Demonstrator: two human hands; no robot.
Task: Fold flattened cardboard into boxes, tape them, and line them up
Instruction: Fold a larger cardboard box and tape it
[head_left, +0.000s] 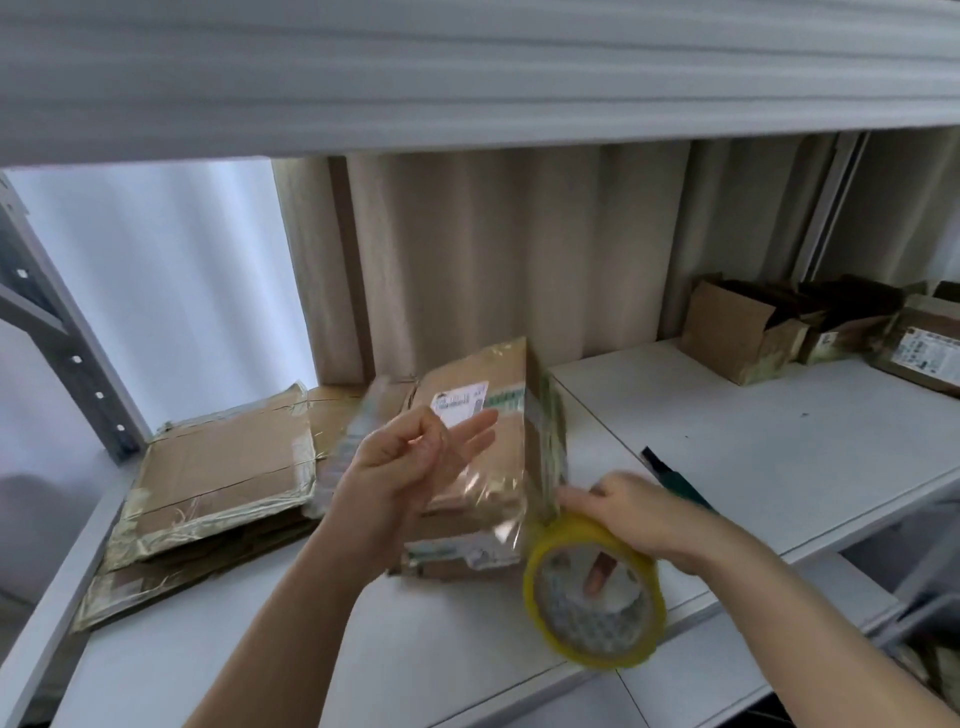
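Apparently to stretch a clear strip across the box (483, 457) lying just beyond both hands, the left hand (410, 462) pinches the tape end while the right hand (628, 512) grips the yellow tape roll (595, 590) beneath it

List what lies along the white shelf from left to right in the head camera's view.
Stack of flattened brown cardboard → taped brown cardboard box in the middle → yellow-cored roll of clear tape → dark green knife-like tool → row of open brown cardboard boxes.
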